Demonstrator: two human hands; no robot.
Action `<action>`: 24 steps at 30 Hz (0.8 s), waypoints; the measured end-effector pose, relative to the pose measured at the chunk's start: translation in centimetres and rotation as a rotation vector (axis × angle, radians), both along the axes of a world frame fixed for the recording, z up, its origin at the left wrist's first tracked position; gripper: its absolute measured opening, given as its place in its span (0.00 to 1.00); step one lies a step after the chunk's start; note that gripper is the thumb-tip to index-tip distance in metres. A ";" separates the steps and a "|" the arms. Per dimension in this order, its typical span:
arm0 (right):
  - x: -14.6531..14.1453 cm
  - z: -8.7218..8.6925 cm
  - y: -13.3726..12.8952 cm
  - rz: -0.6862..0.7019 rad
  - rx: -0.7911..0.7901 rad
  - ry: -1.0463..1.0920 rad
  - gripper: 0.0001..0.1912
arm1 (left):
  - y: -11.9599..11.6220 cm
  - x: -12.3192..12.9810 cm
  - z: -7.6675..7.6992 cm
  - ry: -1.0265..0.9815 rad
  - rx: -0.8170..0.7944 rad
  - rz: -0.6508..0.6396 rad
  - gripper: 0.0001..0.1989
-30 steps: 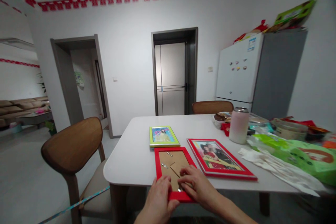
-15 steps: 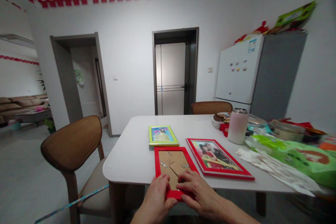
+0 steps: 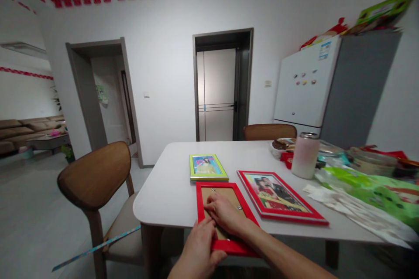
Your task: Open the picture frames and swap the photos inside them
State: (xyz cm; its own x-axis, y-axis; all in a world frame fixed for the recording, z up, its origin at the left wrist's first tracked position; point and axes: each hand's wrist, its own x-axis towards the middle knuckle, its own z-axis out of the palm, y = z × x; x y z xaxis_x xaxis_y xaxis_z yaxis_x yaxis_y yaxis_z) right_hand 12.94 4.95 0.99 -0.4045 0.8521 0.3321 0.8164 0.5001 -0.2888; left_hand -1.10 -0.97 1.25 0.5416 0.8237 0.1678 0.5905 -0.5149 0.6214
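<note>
A red picture frame (image 3: 235, 250) lies face down at the table's front edge, its brown backing board (image 3: 227, 195) upward. My left hand (image 3: 202, 242) grips the frame's near left side, thumb along the bottom border. My right hand (image 3: 225, 214) reaches across the board with fingers bent together at the left metal clip's spot, covering that clip. Another metal clip (image 3: 239, 208) shows on the right side, and one at the top is partly visible. Just right lies a second red picture frame (image 3: 281, 194), face up with a photo. Behind is a smaller yellow-green picture frame (image 3: 208, 167).
On the right of the white table (image 3: 163, 192) stand a pink and white tumbler (image 3: 305, 157), white cloth gloves (image 3: 343, 209) and a green plastic package (image 3: 376, 192), with bowls behind. A wooden chair (image 3: 98, 174) is at the left, another (image 3: 270, 131) at the far side.
My right hand has moved from the frame's near right corner up and left across the backing board to the left clip. My left hand keeps its grip. The view has shifted slightly.
</note>
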 end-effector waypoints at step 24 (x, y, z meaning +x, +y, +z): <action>4.6 0.6 4.1 -0.450 -0.075 0.375 0.14 | 0.2 2.0 -0.5 0.167 0.013 -0.067 0.23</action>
State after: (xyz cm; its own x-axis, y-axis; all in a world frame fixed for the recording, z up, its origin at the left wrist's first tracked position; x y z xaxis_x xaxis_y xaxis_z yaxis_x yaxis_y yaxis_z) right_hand 17.51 9.01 1.59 0.1354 0.9396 0.3145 0.7788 0.0954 -0.6200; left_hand 0.93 -0.78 0.71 0.6164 0.7832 0.0814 0.6492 -0.5640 0.5103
